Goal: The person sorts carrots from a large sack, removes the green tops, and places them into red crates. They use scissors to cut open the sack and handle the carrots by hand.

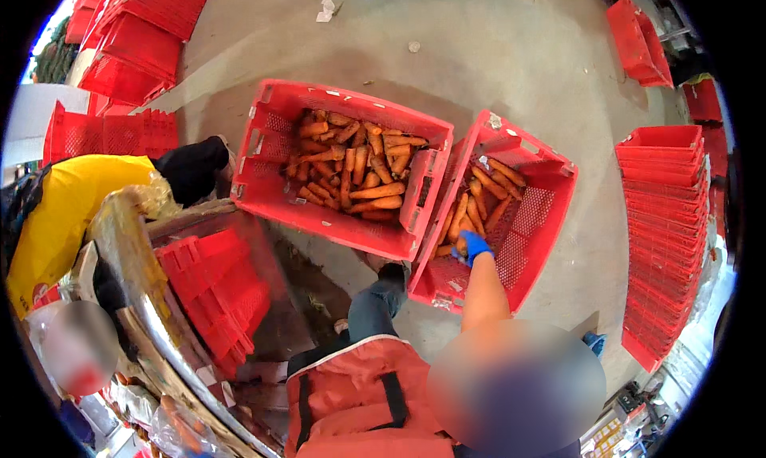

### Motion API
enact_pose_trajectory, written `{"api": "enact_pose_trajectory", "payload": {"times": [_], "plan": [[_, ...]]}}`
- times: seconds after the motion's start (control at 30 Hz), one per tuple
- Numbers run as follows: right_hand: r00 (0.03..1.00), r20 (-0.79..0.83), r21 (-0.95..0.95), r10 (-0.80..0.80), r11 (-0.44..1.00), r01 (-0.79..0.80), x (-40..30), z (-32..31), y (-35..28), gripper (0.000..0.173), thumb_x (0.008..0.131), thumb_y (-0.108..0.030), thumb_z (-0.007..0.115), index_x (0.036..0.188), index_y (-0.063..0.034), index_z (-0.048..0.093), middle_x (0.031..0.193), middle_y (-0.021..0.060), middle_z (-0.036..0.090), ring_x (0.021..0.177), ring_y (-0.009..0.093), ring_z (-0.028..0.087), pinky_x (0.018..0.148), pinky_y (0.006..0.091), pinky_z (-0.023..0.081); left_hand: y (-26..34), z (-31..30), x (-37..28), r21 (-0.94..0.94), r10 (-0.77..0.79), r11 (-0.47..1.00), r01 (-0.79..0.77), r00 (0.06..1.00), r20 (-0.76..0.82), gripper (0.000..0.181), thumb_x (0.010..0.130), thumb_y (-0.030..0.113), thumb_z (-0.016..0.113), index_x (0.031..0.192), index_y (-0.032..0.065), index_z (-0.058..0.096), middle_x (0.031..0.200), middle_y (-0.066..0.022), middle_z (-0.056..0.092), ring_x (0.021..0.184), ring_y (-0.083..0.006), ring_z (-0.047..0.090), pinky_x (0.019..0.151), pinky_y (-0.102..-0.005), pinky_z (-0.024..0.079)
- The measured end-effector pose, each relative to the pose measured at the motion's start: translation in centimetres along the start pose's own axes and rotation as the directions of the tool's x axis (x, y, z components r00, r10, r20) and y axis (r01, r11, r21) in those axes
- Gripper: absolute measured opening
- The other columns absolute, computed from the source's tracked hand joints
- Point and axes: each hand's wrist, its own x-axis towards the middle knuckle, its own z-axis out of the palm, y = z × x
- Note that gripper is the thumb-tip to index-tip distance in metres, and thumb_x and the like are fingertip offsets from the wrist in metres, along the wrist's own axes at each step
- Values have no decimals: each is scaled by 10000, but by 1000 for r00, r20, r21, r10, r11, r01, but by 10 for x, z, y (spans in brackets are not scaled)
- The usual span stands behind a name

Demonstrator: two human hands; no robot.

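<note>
My right hand [474, 247], in a blue glove, reaches into the right red plastic crate [541, 242] and closes around a carrot at its left side. Several more carrots [489, 183] lie about it, mostly in the upper left of that crate. Beside it, to the left, stands a larger red crate [341, 230] with a heap of carrots [376, 191], some with dark dirt on them. My left hand is out of view. A blurred patch hides my upper right arm.
Tall nested stacks of red crates stand at right [661, 236] and upper left [137, 45]. More red crates [218, 296] lie by a worn bin edge [158, 320] at left. A co-worker in a yellow garment [78, 200] is there. Scraps [326, 8] lie on the concrete floor [467, 63].
</note>
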Motion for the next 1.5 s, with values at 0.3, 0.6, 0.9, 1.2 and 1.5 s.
{"api": "enact_pose_trajectory", "payload": {"times": [0.3,0.6,0.9,1.2,1.5], "plan": [[887,-179,-805,-425,582,116,27,-14,-25,311,882,-239,483,982,28,608,946,187,646,844,345,621,678,440,486,19,30,13,88,-18,996,15,999,34,505,975,335,300,1394,55,308,1392,-59,385,1224,-191,386,1038,-299,270],[894,399,-915,-205,-145,376,-209,32,52,184,803,-147,533,888,-31,648,972,245,602,867,420,585,710,467,479,-99,-161,-22,-528,198,845,-85,967,162,513,971,350,297,1385,49,326,1387,-43,398,1222,-191,389,1039,-289,262],[579,804,-545,-137,220,809,-312,190,4,161,864,-51,489,948,-14,622,866,91,631,664,163,573,575,290,479,8,-82,-184,923,745,364,122,557,-367,735,694,30,617,1376,101,355,1174,-203,529,1071,-373,505,898,-413,422],[-457,737,541,498,-29,841,-674,435,252,382,758,95,457,1050,-65,645,941,110,645,857,248,617,777,324,481,-30,-119,-197,413,431,886,-210,703,-566,861,746,335,683,1428,90,219,1247,-207,476,1028,-367,530,854,-427,451],[-125,425,798,897,-306,518,-569,568,318,163,772,-109,580,913,-39,626,910,197,628,898,358,597,787,406,481,-68,-126,-181,177,133,981,-81,944,-302,389,796,368,626,1033,62,596,891,-165,612,815,-286,607,684,-391,471]]}}
